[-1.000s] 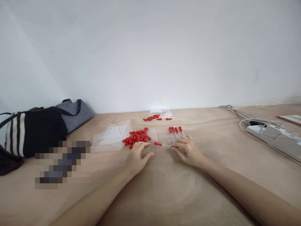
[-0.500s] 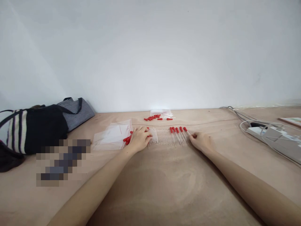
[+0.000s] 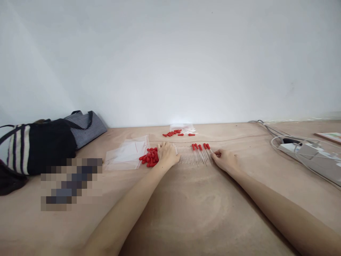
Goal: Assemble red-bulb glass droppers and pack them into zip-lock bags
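I see left hand [image 3: 167, 155] curled loosely at one end of the tube row [image 3: 192, 156]; right hand [image 3: 223, 159] pinches the other end's tube.

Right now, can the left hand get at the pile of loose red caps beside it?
Probably yes: the left hand rests right against the pile of red caps, with nothing between them.

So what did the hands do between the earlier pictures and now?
Both hands went forward to the row of clear tubes. The left hand then slid right, uncovering the red cap pile; the right hand stayed at the row's right end. The bags and cables did not move.
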The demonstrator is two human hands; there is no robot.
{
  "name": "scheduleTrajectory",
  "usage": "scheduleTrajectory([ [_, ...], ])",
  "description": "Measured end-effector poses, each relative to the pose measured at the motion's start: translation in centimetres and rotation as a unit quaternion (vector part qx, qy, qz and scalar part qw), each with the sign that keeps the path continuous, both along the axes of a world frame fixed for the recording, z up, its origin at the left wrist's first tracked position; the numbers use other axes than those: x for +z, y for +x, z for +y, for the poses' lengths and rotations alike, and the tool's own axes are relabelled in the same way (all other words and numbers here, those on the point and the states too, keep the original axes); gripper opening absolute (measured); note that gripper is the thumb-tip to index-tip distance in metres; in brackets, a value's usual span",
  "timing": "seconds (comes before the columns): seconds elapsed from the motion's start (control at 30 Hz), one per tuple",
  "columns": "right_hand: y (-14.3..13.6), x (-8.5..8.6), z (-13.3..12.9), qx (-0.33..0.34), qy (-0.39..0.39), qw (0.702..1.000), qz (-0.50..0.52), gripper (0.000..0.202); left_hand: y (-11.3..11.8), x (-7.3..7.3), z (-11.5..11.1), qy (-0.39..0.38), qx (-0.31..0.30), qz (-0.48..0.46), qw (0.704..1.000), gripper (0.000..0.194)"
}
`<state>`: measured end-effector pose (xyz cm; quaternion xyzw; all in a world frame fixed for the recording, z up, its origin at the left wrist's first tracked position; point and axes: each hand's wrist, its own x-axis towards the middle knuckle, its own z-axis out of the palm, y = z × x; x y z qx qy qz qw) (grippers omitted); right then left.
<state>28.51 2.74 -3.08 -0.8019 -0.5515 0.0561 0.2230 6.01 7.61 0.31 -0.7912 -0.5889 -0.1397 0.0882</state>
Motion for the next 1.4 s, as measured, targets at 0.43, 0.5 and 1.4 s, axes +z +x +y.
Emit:
scheduleTrajectory([
  [0.43,-7.6,2.3,1.1,0.152,0.078,0.984,-0.047,0.024,-5.5,1.4,0.7,-0.012,-0.157,0.008,0.988,0.018],
  [0.5,-9.7,3.0,2.2,0.142,0.024,0.989,-0.025,0.027,-5.9,1.3,0.9,-0.013,-0.188,0.023,0.982,0.021],
  [1.4,-8.7,5.4,0.4,0.246,-0.048,0.967,-0.038,0.018,-5.8,-0.7,-6.8,-0.106,-0.240,-0.179,0.948,0.025],
])
